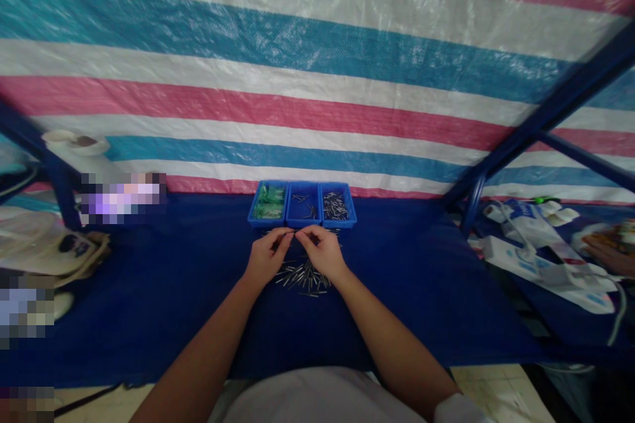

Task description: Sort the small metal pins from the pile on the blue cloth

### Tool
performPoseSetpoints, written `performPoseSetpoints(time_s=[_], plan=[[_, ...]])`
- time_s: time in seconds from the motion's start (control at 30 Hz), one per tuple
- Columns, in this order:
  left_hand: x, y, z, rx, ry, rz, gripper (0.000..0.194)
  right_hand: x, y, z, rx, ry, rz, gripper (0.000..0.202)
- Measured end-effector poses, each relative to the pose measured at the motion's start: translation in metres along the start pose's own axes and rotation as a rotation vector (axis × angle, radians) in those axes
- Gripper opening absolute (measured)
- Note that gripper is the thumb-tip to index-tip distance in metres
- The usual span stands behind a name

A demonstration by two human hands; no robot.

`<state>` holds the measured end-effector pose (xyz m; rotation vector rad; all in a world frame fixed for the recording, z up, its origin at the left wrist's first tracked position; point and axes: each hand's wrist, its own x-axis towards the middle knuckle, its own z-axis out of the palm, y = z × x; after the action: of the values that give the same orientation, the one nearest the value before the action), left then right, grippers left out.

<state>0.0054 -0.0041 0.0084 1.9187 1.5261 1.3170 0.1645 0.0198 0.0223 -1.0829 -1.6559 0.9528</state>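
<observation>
While both hands meet at frame centre, the left hand (265, 258) and right hand (322, 252) pinch a small metal pin (294, 233) above the pin pile (302, 277); light, steady fingertip pressure seems best.

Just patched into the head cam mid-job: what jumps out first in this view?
The striped pink, white and teal tarp fills the whole backdrop. At centre, the left hand and right hand meet fingertip to fingertip over a pile of small metal pins on the blue table. Just behind them sit three blue bins; the left one holds green pieces.
</observation>
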Motion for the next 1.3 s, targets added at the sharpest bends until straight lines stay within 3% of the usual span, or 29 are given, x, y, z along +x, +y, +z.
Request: performPoseSetpoints(time_s=[0.2,0.5,0.87,1.3], plan=[[-0.0005,-0.0006,0.0001,-0.006,-0.020,-0.005,0.026,0.0002,0.0017,0.0006,-0.018,-0.018,0.014,0.029],[0.0007,-0.0020,-0.0017,0.011,-0.073,-0.017,0.032,-0.0028,0.0030,0.0018,-0.049,-0.064,-0.096,0.017],[-0.0030,-0.0048,0.0017,-0.052,-0.055,-0.035,0.024,-0.0012,-0.0018,-0.0014,-0.047,-0.105,-0.028,0.029],[-0.0007,0.0015,-0.0014,0.017,-0.055,-0.017,0.032,-0.0023,-0.0030,-0.0025,-0.096,-0.127,0.007,0.036]])
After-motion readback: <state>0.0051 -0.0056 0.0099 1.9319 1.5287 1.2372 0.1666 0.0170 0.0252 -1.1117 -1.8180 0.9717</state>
